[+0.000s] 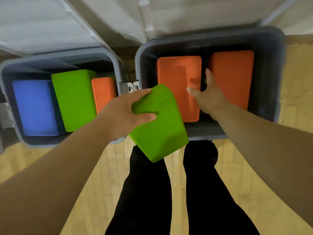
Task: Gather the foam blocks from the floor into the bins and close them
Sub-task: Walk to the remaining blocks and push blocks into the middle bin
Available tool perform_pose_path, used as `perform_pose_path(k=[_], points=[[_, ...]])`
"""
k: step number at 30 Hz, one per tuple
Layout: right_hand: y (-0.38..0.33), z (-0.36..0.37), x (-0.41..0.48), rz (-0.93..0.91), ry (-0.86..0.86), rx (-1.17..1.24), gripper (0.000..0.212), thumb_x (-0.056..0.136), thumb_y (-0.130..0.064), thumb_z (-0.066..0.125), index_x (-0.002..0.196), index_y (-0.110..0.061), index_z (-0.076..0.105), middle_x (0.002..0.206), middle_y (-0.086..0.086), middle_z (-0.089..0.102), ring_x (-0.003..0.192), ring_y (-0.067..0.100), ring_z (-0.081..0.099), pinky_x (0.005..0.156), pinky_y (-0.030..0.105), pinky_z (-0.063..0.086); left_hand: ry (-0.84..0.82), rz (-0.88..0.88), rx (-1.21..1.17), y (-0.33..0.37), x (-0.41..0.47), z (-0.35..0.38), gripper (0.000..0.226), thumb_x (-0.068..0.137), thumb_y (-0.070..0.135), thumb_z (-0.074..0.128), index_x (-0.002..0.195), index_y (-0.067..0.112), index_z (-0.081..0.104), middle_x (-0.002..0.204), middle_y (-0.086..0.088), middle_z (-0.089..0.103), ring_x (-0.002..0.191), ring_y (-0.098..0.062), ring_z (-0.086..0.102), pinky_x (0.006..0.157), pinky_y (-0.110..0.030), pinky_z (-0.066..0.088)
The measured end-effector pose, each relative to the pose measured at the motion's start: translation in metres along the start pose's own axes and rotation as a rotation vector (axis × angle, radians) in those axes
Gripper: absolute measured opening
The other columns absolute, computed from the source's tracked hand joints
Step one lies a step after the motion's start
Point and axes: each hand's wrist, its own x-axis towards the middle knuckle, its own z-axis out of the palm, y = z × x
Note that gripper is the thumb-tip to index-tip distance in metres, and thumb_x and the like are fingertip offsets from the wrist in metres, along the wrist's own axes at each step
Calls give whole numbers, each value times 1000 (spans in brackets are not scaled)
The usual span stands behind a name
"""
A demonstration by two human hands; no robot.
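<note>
Crowding the bin (280, 68), orange blocks (177, 77) flank the right hand (209, 96).

Two bins (59, 55) (211, 33), six foam blocks (35, 107) (74, 99) (104, 94) (160, 129) (176, 78) (233, 78) plainly visible

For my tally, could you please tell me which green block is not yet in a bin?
The green block held in the left hand; the other green block stands in the left bin.
</note>
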Motion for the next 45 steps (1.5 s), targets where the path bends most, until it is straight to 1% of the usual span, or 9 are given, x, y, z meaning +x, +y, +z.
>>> perform_pose_path(k=[4,8,11,13,16,21,30,35,45], points=[[10,-5,-34,46,-159,269,100,81,-50,80,159,-46,18,152,-6,46,134,9,49,110,37,42,-91,32,-22,9,14,-7,86,67,67,72,147,59,39,142,16,55,117,-11,61,104,-35,51],[21,-9,-55,23,-422,217,122,65,-47,93,157,-56,14,153,-12,48,136,9,52,109,45,48,-141,97,-140,36,30,-17,83,70,58,77,146,54,46,130,23,62,107,2,66,98,-26,54],[18,-20,-48,-22,-363,197,116,71,-40,91,154,-61,13,144,-10,59,125,11,63,106,51,51,-57,159,-118,54,46,-16,75,78,49,82,145,50,49,126,26,59,108,6,62,100,-22,49],[10,-27,-41,-54,-273,164,107,82,-36,85,155,-59,10,138,-11,61,118,11,65,102,46,54,170,197,-60,57,61,-9,74,84,45,82,150,44,46,139,13,50,121,-5,53,103,-19,43],[-1,-25,-30,-98,-83,121,99,90,-42,77,159,-52,6,144,-14,56,121,9,61,100,35,53,339,114,-43,53,72,9,90,87,41,81,158,46,26,151,2,33,121,-12,45,84,-7,39],[-3,-9,-16,-98,45,-59,93,98,-43,66,162,-46,-3,156,-4,46,126,22,57,94,27,44,176,79,111,43,82,57,109,87,33,81,159,55,1,152,-3,33,123,-27,53,95,-45,54],[-5,-23,-32,-116,36,-245,95,97,-45,65,161,-44,-5,146,-2,55,97,20,65,84,30,49,181,63,211,39,78,61,107,89,46,76,157,55,-7,157,-4,25,138,-32,41,109,-52,45],[0,-34,-74,-46,35,-256,92,95,-42,70,162,-40,7,163,-1,33,140,27,45,108,38,41,160,-1,289,38,39,61,100,92,53,69,157,54,-7,171,-4,1,157,-32,8,123,-54,26],[8,-9,-248,264,224,-172,99,81,-62,60,162,-34,11,165,12,21,149,38,25,116,51,35,11,253,728,70,-77,41,95,93,67,57,160,47,-7,171,-7,-4,156,-37,2,123,-55,21]])
